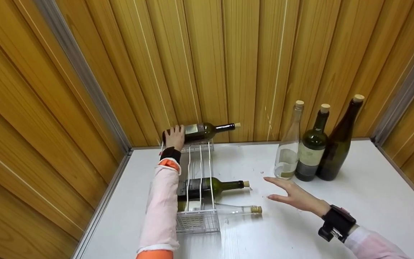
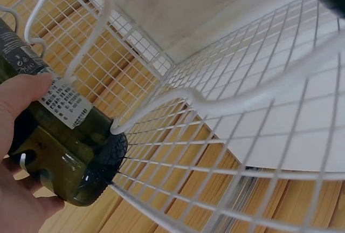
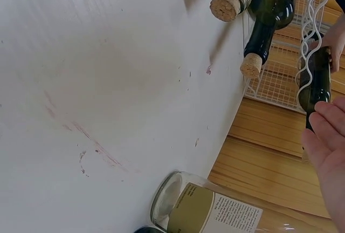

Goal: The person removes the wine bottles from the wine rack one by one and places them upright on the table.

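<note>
My left hand [image 1: 175,137] grips the base end of a dark green wine bottle [image 1: 200,131], which lies on its side at the far end of a white wire rack [image 1: 198,222], its corked neck facing right. In the left wrist view the thumb rests by the label of this bottle [image 2: 59,136], over the rack's wavy wires. Another green bottle [image 1: 225,185] and a clear bottle [image 1: 234,208] lie lower in the rack with corks toward the right. My right hand [image 1: 295,195] hovers over the table right of the rack, fingers extended, holding nothing.
Three corked bottles stand upright at the back right: a clear bottle [image 1: 289,156], a green bottle [image 1: 313,145] and a tall brown bottle [image 1: 338,151]. Wood-panelled walls [image 1: 243,64] close off the back and sides of the white table [image 1: 257,237].
</note>
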Demonstrator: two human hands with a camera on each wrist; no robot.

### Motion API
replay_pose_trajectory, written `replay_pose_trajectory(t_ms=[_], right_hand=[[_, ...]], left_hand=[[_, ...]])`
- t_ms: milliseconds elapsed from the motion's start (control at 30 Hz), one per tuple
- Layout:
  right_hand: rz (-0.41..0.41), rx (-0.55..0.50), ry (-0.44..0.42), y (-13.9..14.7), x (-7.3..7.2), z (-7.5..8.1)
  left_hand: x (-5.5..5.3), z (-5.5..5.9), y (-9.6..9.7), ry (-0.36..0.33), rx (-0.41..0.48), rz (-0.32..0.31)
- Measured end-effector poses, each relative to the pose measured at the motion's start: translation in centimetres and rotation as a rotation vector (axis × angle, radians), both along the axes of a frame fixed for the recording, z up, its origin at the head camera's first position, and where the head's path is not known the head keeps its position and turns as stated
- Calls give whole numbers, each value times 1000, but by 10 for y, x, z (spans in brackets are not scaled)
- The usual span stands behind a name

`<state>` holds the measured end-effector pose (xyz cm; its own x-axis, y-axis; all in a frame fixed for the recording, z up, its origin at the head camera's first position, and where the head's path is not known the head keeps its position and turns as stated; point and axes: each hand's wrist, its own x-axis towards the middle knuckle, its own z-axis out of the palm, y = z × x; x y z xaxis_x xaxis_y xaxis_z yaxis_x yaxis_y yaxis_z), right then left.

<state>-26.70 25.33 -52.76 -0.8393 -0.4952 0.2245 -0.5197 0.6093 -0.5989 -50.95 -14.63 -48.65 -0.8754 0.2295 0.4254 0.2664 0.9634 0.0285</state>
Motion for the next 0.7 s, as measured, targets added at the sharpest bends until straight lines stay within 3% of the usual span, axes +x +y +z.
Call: replay_pose_trajectory(t_ms=[367,700], right_hand=[[8,4,32,1,4,-6],[-1,2,15,2,3,-8]], left_hand=[[-1,-5,-5,-44,-47,66],[-5,-3,-3,-78,-21,53]])
